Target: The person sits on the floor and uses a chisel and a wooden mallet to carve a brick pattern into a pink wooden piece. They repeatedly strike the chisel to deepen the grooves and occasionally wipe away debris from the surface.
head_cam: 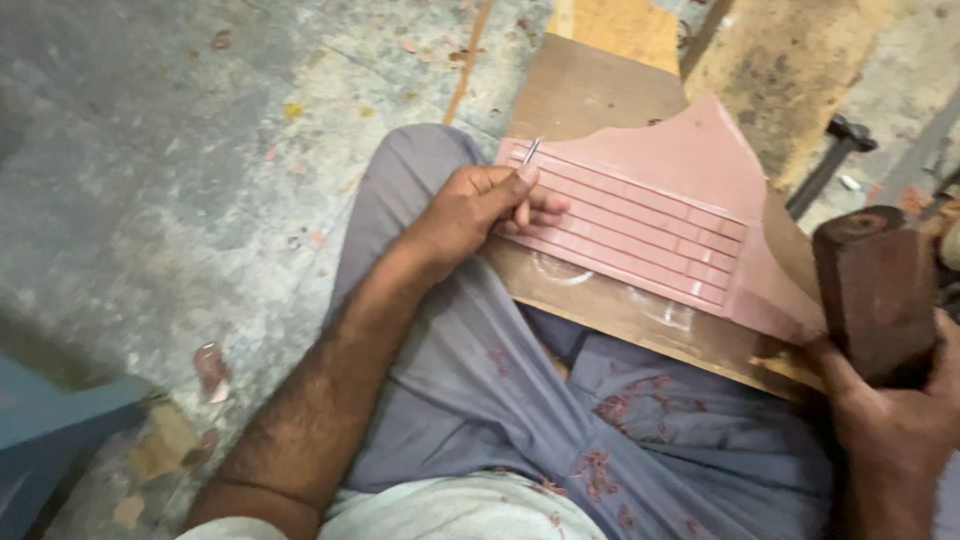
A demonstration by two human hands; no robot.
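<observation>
At the centre of the frame a thin metal nail is pinched upright by the left hand on the grooved pink panel; a dark wooden block is gripped by the right hand, so nailing appears under way, and a square, steady strike seems called for

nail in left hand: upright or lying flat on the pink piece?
Roughly upright, slightly tilted: the nail is pinched by the left hand, tip down on the pink piece.

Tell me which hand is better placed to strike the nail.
Right. The right hand already grips the wooden block, raised beside the pink panel. The left hand is busy pinching the nail upright on the panel.
</observation>
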